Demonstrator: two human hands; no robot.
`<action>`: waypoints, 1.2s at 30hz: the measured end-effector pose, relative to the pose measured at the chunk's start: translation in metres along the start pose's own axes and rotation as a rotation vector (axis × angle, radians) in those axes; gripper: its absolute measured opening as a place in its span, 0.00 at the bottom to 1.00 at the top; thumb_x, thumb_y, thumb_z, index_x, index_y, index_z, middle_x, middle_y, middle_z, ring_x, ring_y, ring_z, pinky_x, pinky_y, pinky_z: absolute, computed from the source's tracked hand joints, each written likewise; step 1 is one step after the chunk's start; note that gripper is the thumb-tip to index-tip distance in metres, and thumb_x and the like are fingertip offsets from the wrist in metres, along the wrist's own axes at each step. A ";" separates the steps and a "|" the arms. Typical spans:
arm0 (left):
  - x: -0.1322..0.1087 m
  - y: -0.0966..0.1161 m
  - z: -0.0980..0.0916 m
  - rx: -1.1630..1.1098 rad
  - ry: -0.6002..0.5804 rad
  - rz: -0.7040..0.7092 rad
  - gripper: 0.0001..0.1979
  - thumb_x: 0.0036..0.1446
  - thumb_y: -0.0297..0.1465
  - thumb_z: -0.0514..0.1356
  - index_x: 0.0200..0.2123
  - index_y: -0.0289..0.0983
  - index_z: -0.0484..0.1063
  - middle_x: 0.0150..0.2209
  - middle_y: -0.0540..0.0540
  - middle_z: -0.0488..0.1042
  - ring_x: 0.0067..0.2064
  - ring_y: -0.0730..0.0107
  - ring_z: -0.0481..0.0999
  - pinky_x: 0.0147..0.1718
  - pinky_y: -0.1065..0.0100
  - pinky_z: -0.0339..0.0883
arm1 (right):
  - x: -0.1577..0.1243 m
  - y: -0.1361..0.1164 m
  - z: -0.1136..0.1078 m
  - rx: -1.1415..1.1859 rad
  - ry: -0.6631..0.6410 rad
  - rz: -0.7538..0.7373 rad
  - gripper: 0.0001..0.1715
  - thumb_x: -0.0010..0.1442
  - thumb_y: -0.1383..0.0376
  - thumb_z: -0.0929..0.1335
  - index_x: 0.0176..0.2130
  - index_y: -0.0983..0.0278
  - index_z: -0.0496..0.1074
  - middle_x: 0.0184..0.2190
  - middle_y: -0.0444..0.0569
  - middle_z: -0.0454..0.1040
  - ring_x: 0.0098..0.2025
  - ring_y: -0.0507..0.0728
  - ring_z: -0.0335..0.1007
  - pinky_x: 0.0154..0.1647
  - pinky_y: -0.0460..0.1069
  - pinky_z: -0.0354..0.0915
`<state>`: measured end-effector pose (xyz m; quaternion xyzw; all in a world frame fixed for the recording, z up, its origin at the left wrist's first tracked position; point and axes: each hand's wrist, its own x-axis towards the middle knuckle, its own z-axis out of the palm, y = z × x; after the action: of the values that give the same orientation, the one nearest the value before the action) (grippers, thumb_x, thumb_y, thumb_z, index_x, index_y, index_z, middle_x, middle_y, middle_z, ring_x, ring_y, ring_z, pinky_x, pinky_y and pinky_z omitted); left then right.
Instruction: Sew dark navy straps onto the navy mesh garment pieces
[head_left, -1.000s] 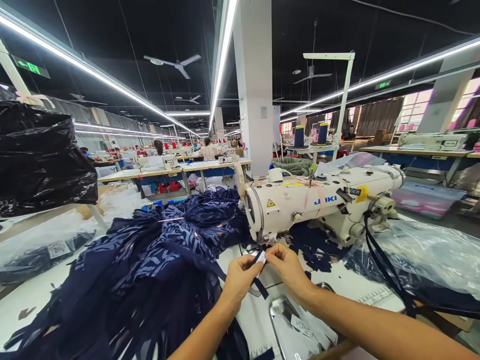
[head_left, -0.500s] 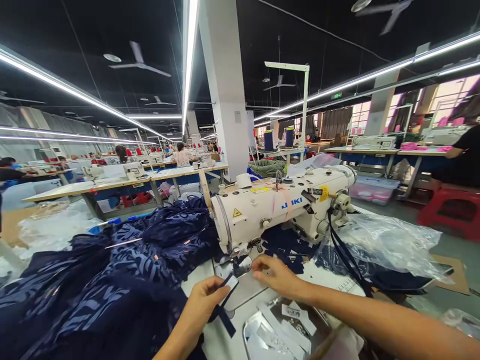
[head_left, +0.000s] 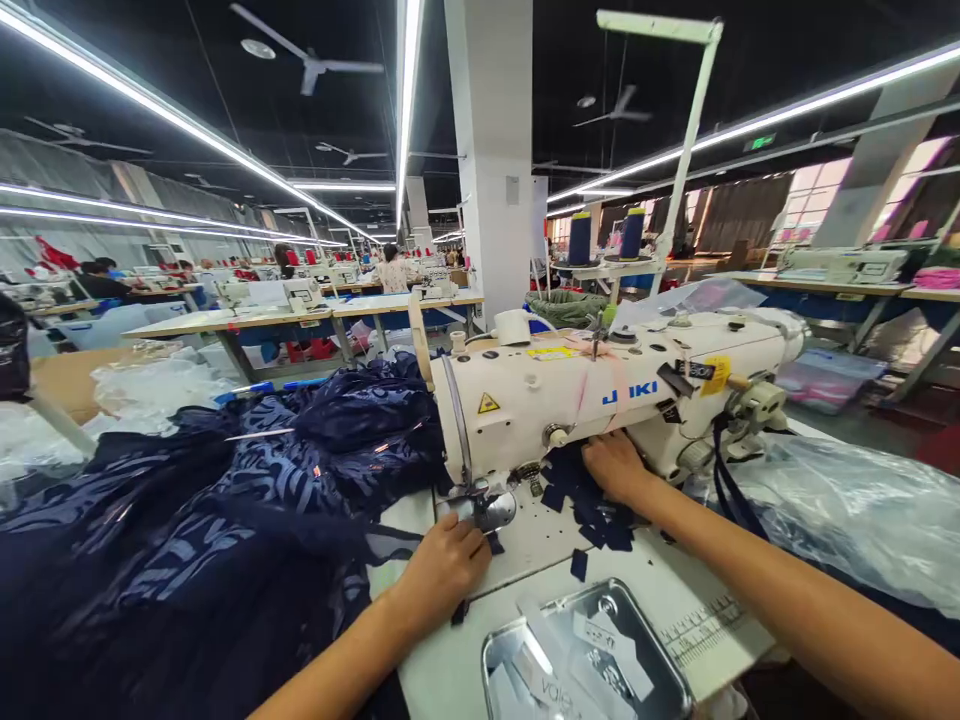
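Observation:
A white sewing machine (head_left: 555,390) with blue lettering stands across the table. My left hand (head_left: 446,562) is at its needle end, fingers bent down beside the metal presser area; a dark strip shows beneath the hand, and what the fingertips hold is hidden. Under the machine's arm, my right hand (head_left: 615,465) reaches in at the small navy fabric pieces (head_left: 600,515), its fingertips partly hidden. Nearer the front edge sits a metal tray (head_left: 671,650) with white printed labels (head_left: 577,665) in it.
Navy patterned fabric (head_left: 247,540) is heaped on the left. Clear plastic bags (head_left: 847,510) lie at the right over dark cloth. Behind the machine stand thread cones (head_left: 580,240) and a pillar (head_left: 499,160). Other work tables and people are farther back.
My left hand has moved up to the needle area, and the label and dark strip it held are mostly out of sight. My right hand has gone under the machine's arm. The view has shifted.

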<state>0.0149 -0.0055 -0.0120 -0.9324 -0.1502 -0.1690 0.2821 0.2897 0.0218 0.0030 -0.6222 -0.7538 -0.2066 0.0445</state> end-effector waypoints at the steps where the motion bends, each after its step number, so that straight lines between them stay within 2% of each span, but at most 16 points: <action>1: -0.002 0.001 -0.001 0.010 -0.032 0.024 0.12 0.57 0.20 0.48 0.26 0.33 0.67 0.23 0.47 0.68 0.24 0.69 0.64 0.26 0.65 0.52 | 0.000 0.002 0.002 0.003 -0.005 -0.001 0.15 0.51 0.78 0.61 0.26 0.67 0.74 0.29 0.60 0.75 0.38 0.64 0.68 0.42 0.56 0.55; 4: -0.004 0.003 -0.006 0.018 -0.108 0.070 0.10 0.57 0.21 0.50 0.26 0.32 0.67 0.23 0.46 0.68 0.25 0.69 0.65 0.26 0.65 0.51 | -0.002 0.006 0.001 0.010 0.003 0.011 0.17 0.53 0.77 0.59 0.30 0.68 0.74 0.30 0.60 0.74 0.37 0.64 0.67 0.41 0.56 0.55; 7: -0.004 0.004 -0.007 0.006 -0.149 0.069 0.10 0.58 0.22 0.50 0.27 0.32 0.67 0.23 0.46 0.69 0.25 0.69 0.65 0.26 0.65 0.50 | -0.009 -0.003 -0.012 0.020 0.118 -0.012 0.18 0.55 0.77 0.58 0.39 0.70 0.72 0.36 0.62 0.73 0.41 0.65 0.65 0.43 0.58 0.53; 10: -0.004 0.006 -0.006 0.023 -0.160 0.060 0.10 0.58 0.23 0.50 0.26 0.32 0.67 0.23 0.46 0.69 0.25 0.69 0.65 0.26 0.65 0.50 | -0.018 -0.028 -0.024 0.175 0.238 -0.050 0.15 0.57 0.73 0.58 0.35 0.68 0.72 0.34 0.58 0.73 0.40 0.64 0.65 0.42 0.56 0.54; 12: -0.003 0.008 -0.006 0.044 -0.168 0.056 0.09 0.57 0.23 0.51 0.25 0.32 0.67 0.23 0.46 0.69 0.25 0.68 0.65 0.26 0.64 0.50 | -0.020 -0.048 -0.025 0.408 0.199 -0.011 0.14 0.57 0.70 0.59 0.31 0.65 0.72 0.30 0.53 0.72 0.35 0.60 0.66 0.37 0.52 0.55; 14: -0.004 0.009 -0.008 0.055 -0.178 0.046 0.09 0.56 0.23 0.52 0.25 0.32 0.67 0.23 0.46 0.69 0.25 0.68 0.65 0.26 0.64 0.50 | -0.018 -0.064 -0.020 0.660 0.036 0.096 0.12 0.56 0.69 0.59 0.29 0.63 0.70 0.24 0.47 0.71 0.28 0.56 0.66 0.29 0.48 0.56; 16: -0.005 0.010 -0.010 0.058 -0.180 0.026 0.09 0.56 0.22 0.52 0.24 0.32 0.66 0.23 0.46 0.69 0.25 0.68 0.65 0.26 0.65 0.50 | -0.016 -0.072 -0.013 0.772 -0.065 0.185 0.09 0.55 0.69 0.61 0.30 0.63 0.69 0.22 0.44 0.70 0.25 0.55 0.66 0.26 0.47 0.54; 17: -0.006 0.011 -0.011 0.056 -0.178 0.016 0.10 0.56 0.21 0.51 0.24 0.33 0.66 0.23 0.46 0.69 0.25 0.68 0.65 0.26 0.65 0.50 | -0.016 -0.072 -0.011 0.772 -0.064 0.195 0.08 0.54 0.69 0.61 0.31 0.63 0.69 0.22 0.44 0.70 0.26 0.56 0.66 0.27 0.47 0.55; 19: -0.008 0.012 -0.013 0.052 -0.166 -0.001 0.11 0.56 0.20 0.50 0.23 0.33 0.65 0.23 0.45 0.69 0.26 0.68 0.65 0.27 0.65 0.50 | -0.019 -0.068 -0.008 0.709 0.013 0.094 0.07 0.54 0.69 0.62 0.33 0.63 0.68 0.27 0.47 0.71 0.31 0.57 0.67 0.32 0.49 0.56; 21: -0.009 0.012 -0.014 0.044 -0.153 -0.007 0.11 0.56 0.20 0.50 0.23 0.33 0.65 0.22 0.46 0.69 0.26 0.68 0.65 0.27 0.65 0.50 | -0.025 -0.062 -0.010 0.662 0.076 -0.119 0.06 0.54 0.69 0.63 0.35 0.63 0.68 0.32 0.49 0.71 0.37 0.58 0.66 0.38 0.51 0.56; 24: -0.010 0.012 -0.013 0.052 -0.150 -0.009 0.11 0.55 0.20 0.51 0.23 0.33 0.65 0.22 0.46 0.69 0.26 0.68 0.66 0.27 0.65 0.50 | -0.035 -0.056 -0.014 0.644 0.056 -0.383 0.05 0.54 0.67 0.66 0.35 0.63 0.67 0.36 0.50 0.70 0.40 0.58 0.63 0.43 0.52 0.57; 27: -0.009 0.012 -0.012 0.070 -0.150 -0.011 0.09 0.54 0.20 0.52 0.23 0.33 0.65 0.22 0.46 0.69 0.25 0.68 0.66 0.26 0.65 0.50 | -0.039 -0.056 -0.016 0.587 0.051 -0.471 0.03 0.55 0.66 0.66 0.33 0.63 0.68 0.38 0.50 0.69 0.40 0.57 0.61 0.44 0.53 0.56; 32: -0.009 0.013 -0.012 0.069 -0.149 -0.017 0.08 0.53 0.21 0.53 0.23 0.33 0.65 0.23 0.47 0.70 0.25 0.68 0.65 0.27 0.65 0.51 | -0.037 -0.063 -0.018 0.442 0.157 -0.587 0.08 0.58 0.68 0.62 0.30 0.65 0.69 0.36 0.51 0.69 0.39 0.57 0.61 0.50 0.56 0.51; 36: -0.010 0.012 -0.011 0.065 -0.118 -0.025 0.08 0.53 0.21 0.53 0.23 0.33 0.65 0.23 0.47 0.69 0.25 0.68 0.65 0.27 0.65 0.51 | -0.036 -0.075 -0.020 0.335 0.177 -0.629 0.12 0.58 0.72 0.59 0.27 0.65 0.68 0.31 0.51 0.69 0.36 0.57 0.62 0.47 0.56 0.53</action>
<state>0.0076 -0.0239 -0.0131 -0.9291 -0.1837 -0.1122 0.3008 0.2224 -0.0289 -0.0094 -0.3238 -0.9248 -0.1369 0.1453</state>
